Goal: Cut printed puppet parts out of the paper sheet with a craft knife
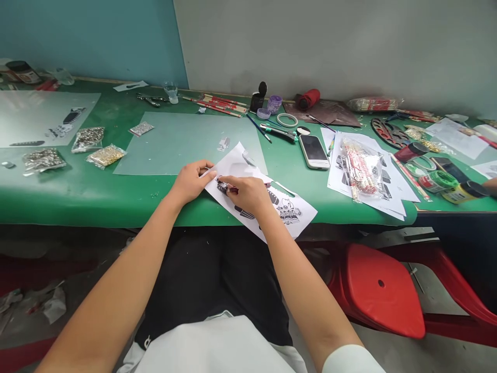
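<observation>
A white sheet with black printed designs (306, 213) lies slanted at the front edge of the green table, with cut-outs along its upper side. My left hand (191, 181) rests at the sheet's left corner, fingers slightly apart, the fingertips on the paper. Over the printed part, my right hand (248, 194) is closed around a thin dark red tool (233, 190), mostly hidden by the fingers; its tip is near a small black print. Behind both hands lies a translucent mat (166, 142) with a small paper cut-out (223, 143) on it.
Bags of beads (106, 155) lie at the left. A phone (314, 151), a cutter knife (278, 132) and a bag of sticks (363, 168) on printed papers are to the right, near paint jars (438, 181). A red stool (382, 290) stands below; another person's hand shows far right.
</observation>
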`<state>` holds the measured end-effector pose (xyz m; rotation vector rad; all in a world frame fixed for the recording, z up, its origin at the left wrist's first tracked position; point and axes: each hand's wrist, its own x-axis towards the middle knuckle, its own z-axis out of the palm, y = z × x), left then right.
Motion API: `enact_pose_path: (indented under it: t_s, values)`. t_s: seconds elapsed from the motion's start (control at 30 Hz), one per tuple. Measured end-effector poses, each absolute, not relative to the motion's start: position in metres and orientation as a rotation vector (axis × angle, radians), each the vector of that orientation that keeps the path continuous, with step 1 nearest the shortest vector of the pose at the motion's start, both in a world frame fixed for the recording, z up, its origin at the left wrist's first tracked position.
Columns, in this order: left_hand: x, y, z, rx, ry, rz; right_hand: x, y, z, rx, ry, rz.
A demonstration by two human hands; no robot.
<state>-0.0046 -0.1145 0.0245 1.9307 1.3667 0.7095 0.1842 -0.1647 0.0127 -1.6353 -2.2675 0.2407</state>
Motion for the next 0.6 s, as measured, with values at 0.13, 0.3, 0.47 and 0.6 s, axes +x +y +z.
enact_pose_path:
  t_s: [0.13, 0.3, 0.47, 0.6]
  values:
    - [-0.0005, -0.1072, 0.0292, 1.989, 1.412, 0.594, 0.1837, -0.1652, 0.0143, -1.657, -2.286, 0.242]
    - [0.0001, -0.1033, 0.0262, 2.025, 1.444, 0.598, 0.183, -0.1646, 0.014, -1.682, -2.303, 0.243]
    - [-0.001, -0.1062, 0.0238, 2.031, 1.467, 0.611, 0.1825, -0.1638, 0.0146, -1.701, -2.312, 0.256]
    - [-0.0006, -0.1082, 0.0259, 2.02, 1.49, 0.604, 0.1823, -0.1637, 0.0157, -1.693, -2.32, 0.262]
